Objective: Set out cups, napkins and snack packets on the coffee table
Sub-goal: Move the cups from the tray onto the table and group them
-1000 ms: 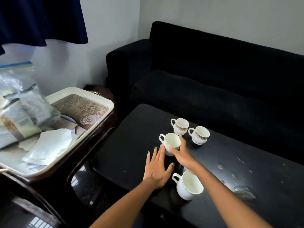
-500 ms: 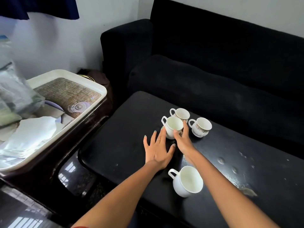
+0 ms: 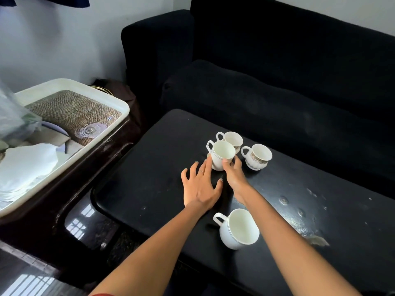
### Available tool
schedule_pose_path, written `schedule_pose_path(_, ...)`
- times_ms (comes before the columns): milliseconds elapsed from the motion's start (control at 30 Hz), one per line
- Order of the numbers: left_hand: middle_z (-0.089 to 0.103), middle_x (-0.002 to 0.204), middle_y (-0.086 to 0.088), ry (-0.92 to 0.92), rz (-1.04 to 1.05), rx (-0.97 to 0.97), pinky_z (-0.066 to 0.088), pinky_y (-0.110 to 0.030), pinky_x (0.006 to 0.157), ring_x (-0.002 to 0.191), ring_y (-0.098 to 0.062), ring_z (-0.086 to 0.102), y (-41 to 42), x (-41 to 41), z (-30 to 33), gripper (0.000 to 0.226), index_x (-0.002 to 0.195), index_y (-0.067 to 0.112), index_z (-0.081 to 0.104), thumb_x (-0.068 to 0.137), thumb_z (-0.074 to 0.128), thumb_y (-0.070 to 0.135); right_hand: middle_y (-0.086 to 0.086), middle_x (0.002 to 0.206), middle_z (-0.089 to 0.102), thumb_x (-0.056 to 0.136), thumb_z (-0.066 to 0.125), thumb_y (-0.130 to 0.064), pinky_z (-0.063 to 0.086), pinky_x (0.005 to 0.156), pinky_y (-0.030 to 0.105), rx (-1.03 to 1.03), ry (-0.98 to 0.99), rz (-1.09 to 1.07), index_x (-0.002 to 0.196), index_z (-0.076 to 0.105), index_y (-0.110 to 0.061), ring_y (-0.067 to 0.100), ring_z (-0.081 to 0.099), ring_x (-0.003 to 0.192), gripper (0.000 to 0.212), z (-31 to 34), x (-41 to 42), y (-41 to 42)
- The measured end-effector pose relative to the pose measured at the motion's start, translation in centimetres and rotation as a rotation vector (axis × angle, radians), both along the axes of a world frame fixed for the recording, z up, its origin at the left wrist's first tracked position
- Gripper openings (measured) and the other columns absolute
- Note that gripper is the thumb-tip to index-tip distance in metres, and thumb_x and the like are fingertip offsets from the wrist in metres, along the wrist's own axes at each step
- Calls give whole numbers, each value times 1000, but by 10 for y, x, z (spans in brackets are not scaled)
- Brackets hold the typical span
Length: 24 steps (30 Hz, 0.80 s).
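Head view, surface: a black coffee table (image 3: 149, 178) fills the middle and lower right of the frame, its top scuffed and spotted toward the right.
Held cup: a plain white cup (image 3: 221, 154) sits at the centre of the frame, handle pointing to the upper left, tilted slightly toward the camera.
Right hand: the right hand (image 3: 235, 178) reaches in from the lower right; its fingers (image 3: 227, 162) curl round the held cup's near side, gripping it.
Left hand: the left hand (image 3: 199, 186) lies just left of that cup, fingers spread and straight, the longest fingertips touching the cup's left wall, palm low over the surface.
Patterned cups: two white cups with a gold band stand upright behind the held cup, one (image 3: 233, 139) just above it in the frame and one (image 3: 257, 156) to its right.
Near cup: a fourth plain white cup (image 3: 238, 229) stands at lower centre, between the two forearms, handle to the left.
Tray: a white tray (image 3: 119, 103) at the left of the frame holds white napkins (image 3: 27, 165), a woven mat (image 3: 74, 112) and a clear plastic bag (image 3: 15, 116) whose contents cannot be made out.
Sofa: a dark sofa (image 3: 277, 82) spans the upper right.
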<state>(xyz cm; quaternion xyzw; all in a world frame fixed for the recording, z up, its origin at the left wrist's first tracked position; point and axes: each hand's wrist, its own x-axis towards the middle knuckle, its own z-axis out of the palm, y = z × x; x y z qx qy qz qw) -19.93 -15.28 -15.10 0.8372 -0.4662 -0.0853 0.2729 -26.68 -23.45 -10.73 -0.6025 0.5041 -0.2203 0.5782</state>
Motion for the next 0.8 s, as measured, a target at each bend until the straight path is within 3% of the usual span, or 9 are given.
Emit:
schedule_pose_path(167, 21, 158, 4, 6, -4, -6, 3, -38, 118, 147, -16, 10, 3, 1, -2, 71, 153, 20, 11, 92, 32, 51, -1, 154, 25, 97, 43, -38, 22, 99, 23, 37, -4, -38, 150, 6, -18, 14, 24, 141, 67, 0, -6, -1)
schedule_pose_path(267, 21, 158, 5, 25, -33, -29, 3, -35, 119, 147, -14, 11, 9, 2, -2, 66, 152, 21, 15, 95, 34, 46, 0, 149, 36, 98, 43, -34, 26, 97, 22, -6, 46, -44, 144, 29, -17, 12, 37, 130, 52, 2, -18, -3)
schedule_pose_path(367, 23, 158, 4, 52, -66, -40, 4, -31, 119, 147, -14, 12, 21, 1, -2, 62, 151, 23, 18, 96, 35, 44, 2, 134, 53, 97, 46, -28, 35, 96, 25, -21, 90, -49, 126, 53, -18, 11, 47, 113, 32, 4, -34, 1)
schedule_pose_path(467, 25, 157, 5, 75, -88, -35, 3, -30, 119, 147, -13, 11, 39, -3, -1, 59, 151, 22, 23, 97, 36, 42, 7, 127, 58, 95, 49, -30, 41, 93, 31, -17, 161, -68, 117, 60, -12, 19, 52, 110, 30, 8, -50, 12)
schedule_pose_path(533, 25, 157, 6, 99, -101, -20, 2, -29, 119, 147, -12, 10, 51, -6, 0, 56, 150, 23, 26, 97, 37, 41, 18, 127, 56, 94, 49, -31, 42, 99, 40, 3, 187, -80, 110, 59, -1, 30, 51, 116, 35, 13, -63, 19)
schedule_pose_path(600, 24, 157, 7, 147, -110, -1, -1, -28, 119, 147, -10, 7, 64, -9, 3, 54, 149, 24, 28, 98, 38, 37, 18, 128, 55, 94, 48, -33, 38, 104, 41, 32, 181, -83, 105, 61, -5, 29, 49, 123, 32, 18, -77, 28)
schedule_pose_path(800, 14, 159, 9, 284, -129, 92, -9, -30, 117, 148, -9, -2, 98, -22, 11, 55, 150, 24, 25, 97, 41, 28, 11, 129, 56, 97, 39, -43, 36, 95, 30, 95, 111, -151, 120, 58, -11, 21, 50, 123, 44, 22, -115, 60)
